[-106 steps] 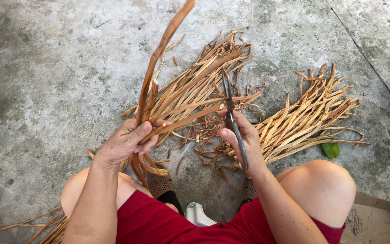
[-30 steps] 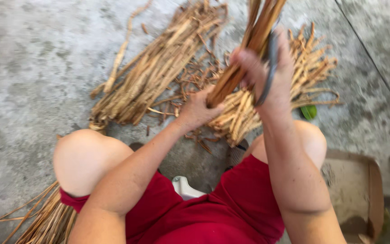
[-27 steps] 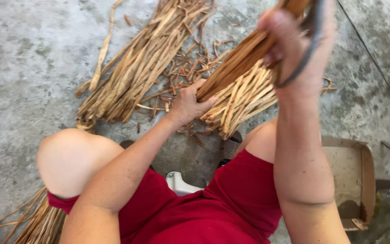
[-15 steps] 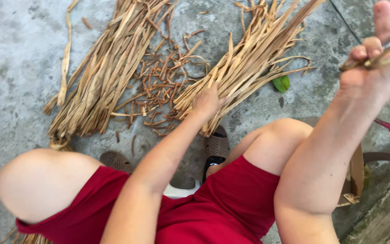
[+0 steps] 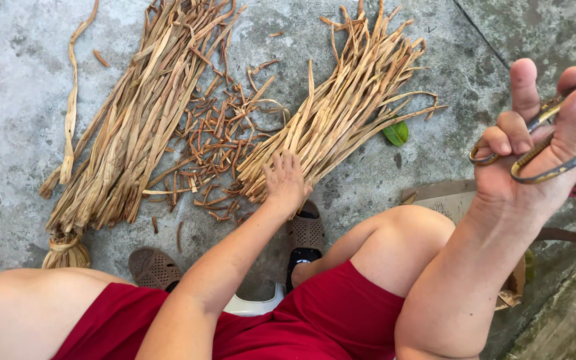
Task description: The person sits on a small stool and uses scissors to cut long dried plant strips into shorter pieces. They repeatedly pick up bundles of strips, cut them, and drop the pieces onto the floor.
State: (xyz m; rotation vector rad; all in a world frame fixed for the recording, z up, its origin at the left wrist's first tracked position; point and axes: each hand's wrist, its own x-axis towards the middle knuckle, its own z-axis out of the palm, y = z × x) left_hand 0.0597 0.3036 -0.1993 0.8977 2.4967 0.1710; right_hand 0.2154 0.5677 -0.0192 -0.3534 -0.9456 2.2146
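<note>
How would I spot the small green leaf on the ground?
Start at the right-hand bundle of dried strips fanned over the concrete floor, above the left hand. At its lower right edge lies the leaf, the only green, oval thing among tan strips.

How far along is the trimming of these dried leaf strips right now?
Looks partway. Done: a trimmed bundle fanned on the concrete, with cut scraps lying beside it. In hand: the left hand rests on that bundle's near end, while the right hand holds scissors raised off to the side. Left: probably the larger bundle, tied at its base.
</note>
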